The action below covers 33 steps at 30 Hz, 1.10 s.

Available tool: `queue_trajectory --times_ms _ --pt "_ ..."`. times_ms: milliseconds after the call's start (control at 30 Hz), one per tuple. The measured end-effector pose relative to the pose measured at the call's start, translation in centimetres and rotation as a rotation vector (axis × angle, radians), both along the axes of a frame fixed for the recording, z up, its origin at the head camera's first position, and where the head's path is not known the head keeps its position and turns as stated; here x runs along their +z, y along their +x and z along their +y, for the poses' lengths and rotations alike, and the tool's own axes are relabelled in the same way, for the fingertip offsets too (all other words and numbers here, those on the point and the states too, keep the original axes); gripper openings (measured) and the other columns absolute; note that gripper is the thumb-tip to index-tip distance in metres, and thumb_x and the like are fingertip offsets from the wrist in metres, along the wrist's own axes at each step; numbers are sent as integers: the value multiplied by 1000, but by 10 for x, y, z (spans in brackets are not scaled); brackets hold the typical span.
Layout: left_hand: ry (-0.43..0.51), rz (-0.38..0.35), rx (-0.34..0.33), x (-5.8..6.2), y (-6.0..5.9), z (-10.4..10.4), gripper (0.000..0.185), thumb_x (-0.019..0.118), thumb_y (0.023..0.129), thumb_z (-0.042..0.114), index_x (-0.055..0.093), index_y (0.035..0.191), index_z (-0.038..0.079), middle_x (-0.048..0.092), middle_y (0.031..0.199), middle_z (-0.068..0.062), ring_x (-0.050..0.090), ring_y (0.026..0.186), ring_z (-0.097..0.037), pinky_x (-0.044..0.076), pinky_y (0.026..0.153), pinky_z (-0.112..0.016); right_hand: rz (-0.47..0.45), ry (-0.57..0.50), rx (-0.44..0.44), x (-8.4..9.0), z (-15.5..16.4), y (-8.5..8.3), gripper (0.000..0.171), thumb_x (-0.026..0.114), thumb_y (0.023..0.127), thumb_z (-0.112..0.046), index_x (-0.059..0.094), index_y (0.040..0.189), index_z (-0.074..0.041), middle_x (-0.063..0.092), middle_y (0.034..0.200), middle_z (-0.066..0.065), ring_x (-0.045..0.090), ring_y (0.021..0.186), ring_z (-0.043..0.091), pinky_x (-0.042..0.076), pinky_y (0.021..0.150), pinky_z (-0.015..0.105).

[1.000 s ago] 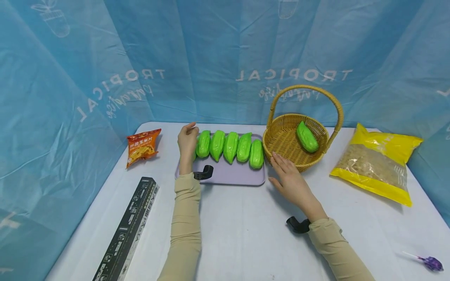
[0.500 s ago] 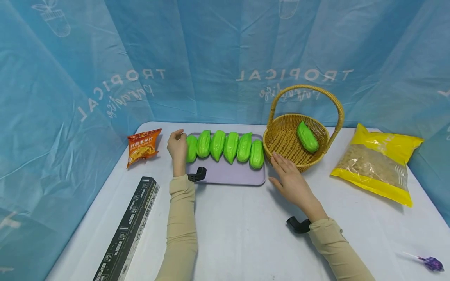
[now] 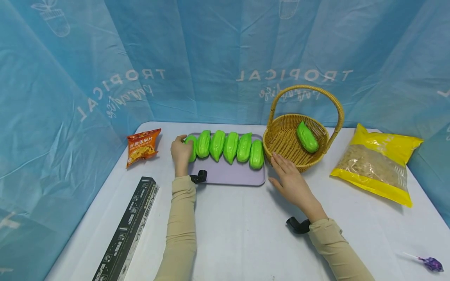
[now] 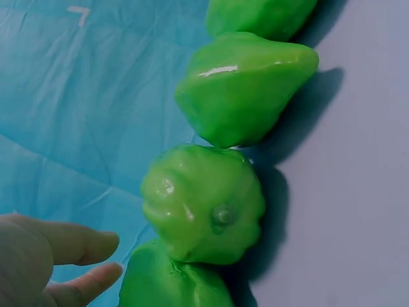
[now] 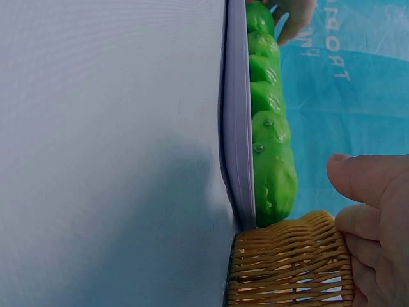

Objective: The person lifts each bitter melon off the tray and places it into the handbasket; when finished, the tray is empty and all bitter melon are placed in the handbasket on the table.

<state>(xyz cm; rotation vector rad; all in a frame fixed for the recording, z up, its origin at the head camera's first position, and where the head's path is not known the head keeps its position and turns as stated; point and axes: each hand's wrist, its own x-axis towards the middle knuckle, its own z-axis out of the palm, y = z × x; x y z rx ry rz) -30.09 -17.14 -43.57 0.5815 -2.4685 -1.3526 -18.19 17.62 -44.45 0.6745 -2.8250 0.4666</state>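
The leftmost green gourd (image 3: pixel 191 148), glossy and likely slippery, sits wrapped at mid-body by the left hand (image 3: pixel 181 153); right hand (image 3: pixel 289 180) rests flat.

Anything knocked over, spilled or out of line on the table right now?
Nothing stands out. The green gourds sit in a tidy row on the tray, one lies in the basket, and the yellow bag looks intact.

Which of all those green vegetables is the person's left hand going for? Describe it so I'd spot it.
Find the lilac tray beside the wicker basket. Six green gourds lie across it in a row. It is the leftmost gourd, the only one the left hand touches.
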Motion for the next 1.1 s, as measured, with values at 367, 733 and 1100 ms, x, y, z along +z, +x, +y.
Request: queue_trajectory --times_ms 367,733,1100 --pt "-101 -90 -58 1 0 0 53 66 90 22 52 139 7 52 137 -23 48 127 -42 43 102 -54 2 12 1 1 0 0 65 61 96 -26 34 148 3 30 157 20 29 145 36 22 119 51" --pt "-79 -86 -36 6 0 -5 54 64 88 16 51 139 4 53 138 -21 47 130 -39 42 106 -51 23 2 11 -1 0 0 66 62 95 -25 35 147 4 31 156 21 31 144 37 24 118 52" --pt "-43 18 -24 28 -1 -5 58 63 87 11 46 141 0 55 129 -26 51 121 -40 41 105 -50 10 7 6 1 -1 1 65 62 95 -24 35 148 4 30 156 20 30 144 37 22 118 51"
